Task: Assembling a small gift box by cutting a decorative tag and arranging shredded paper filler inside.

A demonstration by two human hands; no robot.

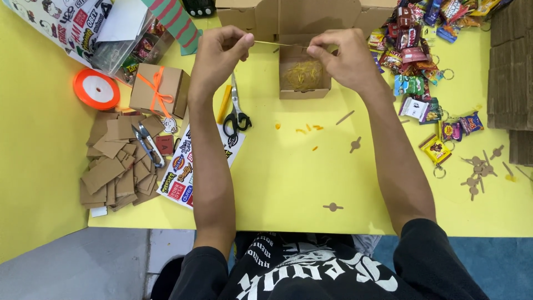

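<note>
While both arms reach forward over the yellow desk [288,178], the left hand [219,53] and the right hand [344,55] each pinch one end of a thin yellowish strand [272,43], pulled straight between them; on each hand the thumb and forefinger are closed on the strand and the other fingers are curled in. The strand hangs just above a small open cardboard box [302,75] that holds a loose nest of yellow shredded filler [302,74]. Behind it stands a larger open cardboard box [294,16]. Beside the left forearm lie black-handled scissors [237,114] and a yellow cutter [224,104], with a sheet of stickers [183,172] nearer the desk's front edge. Further left sit a closed cardboard box tied with orange ribbon [160,89], an orange ribbon spool [96,89], a heap of brown card pieces [114,172] and small snips [149,145] lying on them. To the right of the right hand is a pile of colourful miniature snack-packet keyrings [416,55], and small brown card cut-outs [477,172] are scattered near the right edge. A few orange scraps [308,130] lie between the arms.
</note>
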